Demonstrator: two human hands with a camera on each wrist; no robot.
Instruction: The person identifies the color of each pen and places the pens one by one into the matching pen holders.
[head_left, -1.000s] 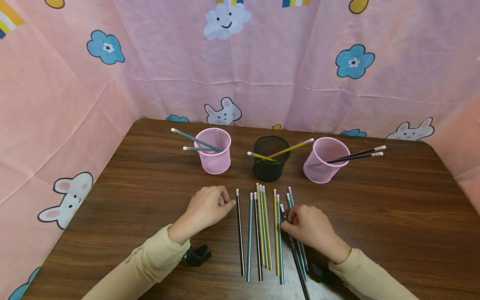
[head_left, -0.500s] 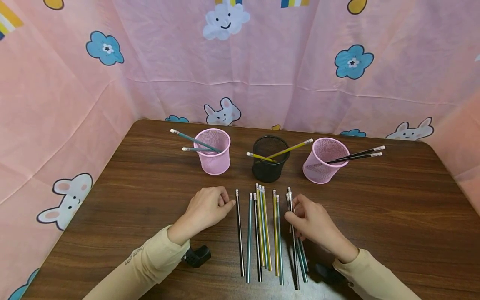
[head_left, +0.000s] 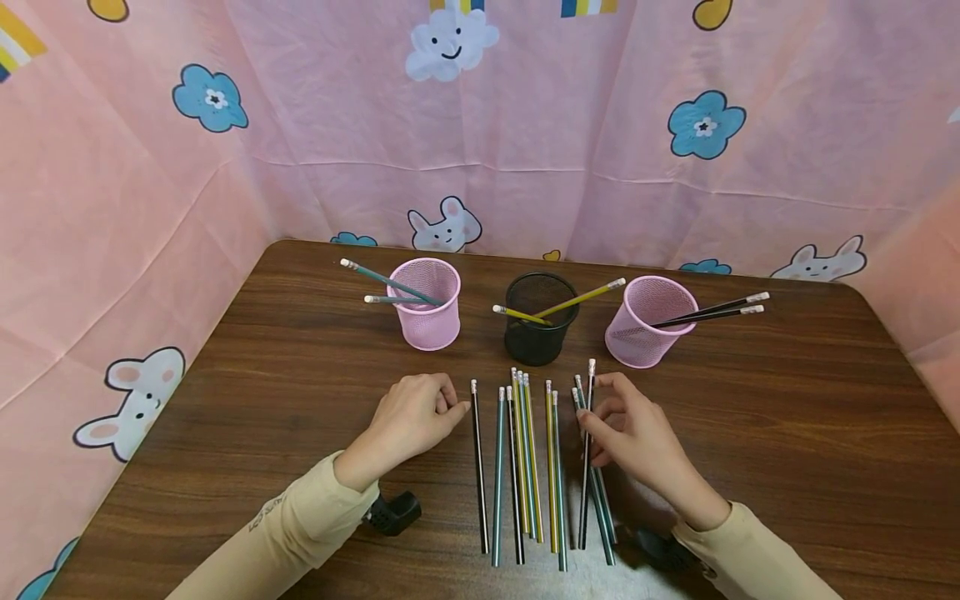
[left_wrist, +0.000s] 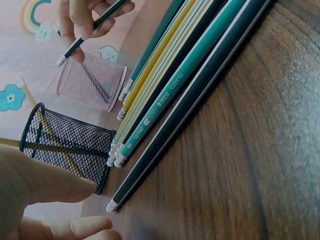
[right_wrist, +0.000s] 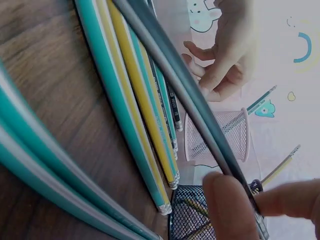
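Note:
My right hand [head_left: 633, 429] pinches a black pencil [head_left: 586, 475] between thumb and fingers, its white eraser end pointing away from me. In the right wrist view, this black pencil [right_wrist: 185, 95] slants up above the others. Two teal pencils [head_left: 602, 508] lie partly behind it in the head view. My left hand [head_left: 408, 421] rests by the row with loosely bent fingers, its fingertips close to the leftmost black pencil [head_left: 480, 475]. Between the hands lie several teal, yellow and black pencils, among them a teal pencil [head_left: 498, 483] and a yellow pencil [head_left: 552, 475].
Behind the row stand a pink mesh cup [head_left: 429, 325] with two teal pencils, a black mesh cup [head_left: 534, 346] with two yellow ones, and another pink mesh cup [head_left: 636, 342] with two black ones. A patterned pink cloth [head_left: 540, 108] hangs behind the brown table [head_left: 810, 433].
The black pencil has been raised and carried forward by my right hand, swinging from a slant to nearly straight as the hand shifted right. My left hand has stayed in place.

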